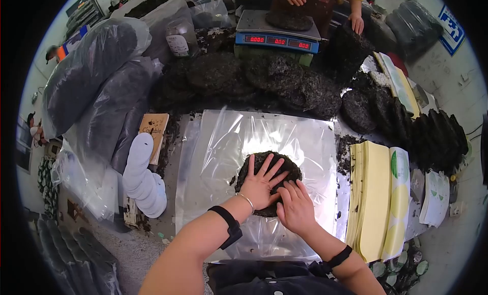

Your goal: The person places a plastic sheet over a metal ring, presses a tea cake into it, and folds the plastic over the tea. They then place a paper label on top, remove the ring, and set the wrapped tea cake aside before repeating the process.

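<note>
A round cake of dark dried seaweed (260, 160) lies on the stack of clear plastic bags (223, 142) in front of me. My left hand (258, 189) rests flat on the cake with its fingers spread wide. At the cake's lower right edge is my right hand (296, 206), its fingers lying on the surface closer together and slightly bent. The two hands almost touch, and they cover part of the cake. Whether the right fingertips reach under the edge cannot be seen. Loose dark crumbs lie beside the cake on the plastic.
More seaweed cakes (216, 74) line the back. Behind them, a digital scale (277, 40) bears one cake; another person's hand (357, 23) touches a stack at right. Yellow paper sheets (373, 198) lie right; white round papers (138, 165) and a "Capable" booklet (153, 128) lie left.
</note>
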### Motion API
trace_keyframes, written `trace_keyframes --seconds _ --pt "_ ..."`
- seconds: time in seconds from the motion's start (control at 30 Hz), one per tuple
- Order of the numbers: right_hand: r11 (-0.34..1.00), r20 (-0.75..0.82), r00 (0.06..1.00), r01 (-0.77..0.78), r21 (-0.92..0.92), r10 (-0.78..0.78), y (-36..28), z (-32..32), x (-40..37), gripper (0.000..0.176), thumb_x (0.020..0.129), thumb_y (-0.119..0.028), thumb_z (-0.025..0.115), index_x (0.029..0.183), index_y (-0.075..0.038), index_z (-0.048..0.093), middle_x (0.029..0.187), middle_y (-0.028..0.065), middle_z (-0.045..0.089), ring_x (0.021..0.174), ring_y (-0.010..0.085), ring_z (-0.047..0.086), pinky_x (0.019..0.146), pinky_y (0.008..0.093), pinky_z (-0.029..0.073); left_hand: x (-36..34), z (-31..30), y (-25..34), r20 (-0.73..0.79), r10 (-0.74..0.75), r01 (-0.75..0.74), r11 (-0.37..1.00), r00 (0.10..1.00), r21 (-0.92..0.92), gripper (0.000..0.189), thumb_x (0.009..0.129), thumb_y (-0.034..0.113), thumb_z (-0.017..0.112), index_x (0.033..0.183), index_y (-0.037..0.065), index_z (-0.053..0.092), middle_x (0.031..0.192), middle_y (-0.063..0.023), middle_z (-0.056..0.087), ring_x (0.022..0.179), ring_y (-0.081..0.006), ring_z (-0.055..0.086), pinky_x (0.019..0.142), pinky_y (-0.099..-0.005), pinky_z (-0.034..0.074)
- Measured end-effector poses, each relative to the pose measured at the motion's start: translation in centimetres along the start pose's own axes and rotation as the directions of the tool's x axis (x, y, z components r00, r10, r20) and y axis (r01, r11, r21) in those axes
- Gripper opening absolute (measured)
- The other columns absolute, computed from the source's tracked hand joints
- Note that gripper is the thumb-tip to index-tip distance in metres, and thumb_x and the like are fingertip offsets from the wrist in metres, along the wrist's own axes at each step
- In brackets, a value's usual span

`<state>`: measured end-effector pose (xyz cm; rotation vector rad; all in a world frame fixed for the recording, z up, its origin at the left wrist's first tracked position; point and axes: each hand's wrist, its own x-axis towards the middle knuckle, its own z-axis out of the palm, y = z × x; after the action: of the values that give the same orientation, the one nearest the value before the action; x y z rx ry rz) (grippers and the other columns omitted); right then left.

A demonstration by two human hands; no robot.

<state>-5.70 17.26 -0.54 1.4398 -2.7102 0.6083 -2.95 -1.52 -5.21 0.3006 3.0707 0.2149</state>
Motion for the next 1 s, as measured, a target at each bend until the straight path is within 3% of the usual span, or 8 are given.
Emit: trace_keyframes --seconds 0.27,0.47,0.6,0.67,0.77,0.87,0.93,1.0 --pt "0.997 0.121 0.991 -0.069 0.039 0.064 -0.3 0.5 0.9 0.056 0.086 -0.018 0.062 0.138 0.000 0.050 0.126 0.0224 0.059 0.125 0.0369 0.056 0.122 0.0470 0.030 1.2 -0.3 -0.9 0.320 0.002 0.043 0.990 0.947 -0.133 0.076 0.099 0.060 0.043 0.165 0.025 0.029 0.175 -0.0082 0.011 0.161 -0.0370 0.001 0.120 -0.0710 -0.006" --pt "0.841 -0.042 0.995 0.098 0.533 -0.090 1.9 -2.6 -0.9 0.077 0.083 -0.013 0.070 0.152 -0.001 0.038 0.127 0.0248 0.057 0.125 0.0376 0.055 0.121 0.0456 0.029 -1.3 -0.6 3.0 0.112 -0.167 0.191 0.944 0.980 -0.268 0.076 0.100 0.069 0.040 0.166 0.036 0.021 0.174 -0.0128 0.012 0.159 -0.0429 0.001 0.117 -0.0757 -0.002" --pt "0.845 -0.363 0.778 -0.383 0.374 0.513 -0.7 -6.5 -8.5 0.059 0.086 -0.012 0.075 0.137 0.004 0.051 0.126 0.0233 0.059 0.111 0.0318 0.063 0.101 0.0419 0.049 -0.8 0.4 3.4 0.091 -0.197 0.207 0.970 0.976 -0.127 0.077 0.098 0.070 0.044 0.165 0.037 0.024 0.174 -0.0110 0.011 0.159 -0.0434 -0.001 0.115 -0.0788 -0.001" --pt "0.408 0.187 0.550 -0.770 0.490 0.814 -0.5 -4.7 -13.4 0.039 0.091 -0.021 0.076 0.118 0.004 0.062 0.100 0.0162 0.070 0.081 0.0236 0.069 0.074 0.0349 0.056 -0.2 1.0 3.5 0.128 -0.220 0.228 0.972 0.967 -0.054 0.078 0.098 0.070 0.045 0.165 0.038 0.021 0.174 -0.0094 0.009 0.159 -0.0427 -0.003 0.115 -0.0791 -0.002" --pt "-0.276 0.803 0.508 -0.760 0.588 0.312 0.5 -0.7 -16.2 0.031 0.106 -0.030 0.060 0.107 0.001 0.065 0.060 0.0081 0.065 0.052 0.0169 0.061 0.052 0.0285 0.047 0.0 0.5 3.7 0.169 -0.233 0.236 0.972 0.958 0.002 0.080 0.097 0.070 0.046 0.165 0.038 0.019 0.175 -0.0082 0.006 0.159 -0.0417 -0.005 0.115 -0.0792 -0.003" --pt "-0.571 0.088 0.988 0.001 0.821 0.127 -1.1 -10.2 -14.0 0.047 0.111 -0.036 0.046 0.090 0.000 0.067 0.059 0.0134 0.065 0.041 0.0211 0.056 0.043 0.0350 0.046 0.0 0.6 3.2 0.195 -0.211 0.223 0.974 0.958 -0.043 0.081 0.098 0.065 0.050 0.166 0.037 0.016 0.175 -0.0069 0.001 0.159 -0.0410 -0.012 0.114 -0.0798 -0.007" --pt "-0.341 0.271 0.961 -0.237 0.910 0.055 -2.4 -8.7 -15.5 0.044 0.107 -0.039 0.054 0.101 0.002 0.069 0.073 0.0169 0.069 0.054 0.0271 0.061 0.056 0.0369 0.053 -1.4 -1.2 2.7 -0.049 -0.186 0.183 0.981 0.981 -0.061 0.070 0.101 0.057 0.051 0.160 0.022 0.037 0.168 -0.0137 0.029 0.155 -0.0402 0.023 0.120 -0.0706 0.015" --pt "0.203 0.508 0.794 -0.587 0.784 0.334 -2.5 -3.7 -17.6 0.047 0.100 -0.041 0.068 0.109 0.005 0.070 0.096 0.0199 0.074 0.074 0.0316 0.068 0.072 0.0393 0.058 -2.7 -4.4 1.0 0.108 -0.281 0.140 0.097 0.954 -0.985 0.046 0.106 0.044 0.051 0.131 0.008 0.068 0.139 -0.0150 0.064 0.126 -0.0284 0.061 0.108 -0.0468 0.045"
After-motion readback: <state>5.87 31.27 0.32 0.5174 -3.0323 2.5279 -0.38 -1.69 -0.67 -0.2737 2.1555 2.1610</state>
